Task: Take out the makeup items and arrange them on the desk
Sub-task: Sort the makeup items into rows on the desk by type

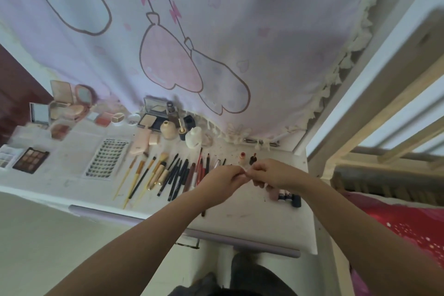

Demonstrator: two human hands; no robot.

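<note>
Makeup lies in rows on the white desk [252, 221]. Brushes and pencils [168, 173] fan out at the middle, with an eyeshadow palette [30, 160] and a false-lash card [105, 157] to the left. Compacts [69, 103] and small bottles [193, 137] stand along the back. Above the desk's right part, my left hand [222, 181] and my right hand [274, 174] meet fingertip to fingertip, pinching one small pale item [247, 172] too hidden to name. Lipsticks [288, 197] lie just under my right hand.
A pink cartoon-print curtain [192, 43] hangs behind the desk. A wooden bed frame and ladder [384, 127] rise on the right, with red bedding [408, 226] below. A lilac strip [168, 223] runs along the desk's front edge.
</note>
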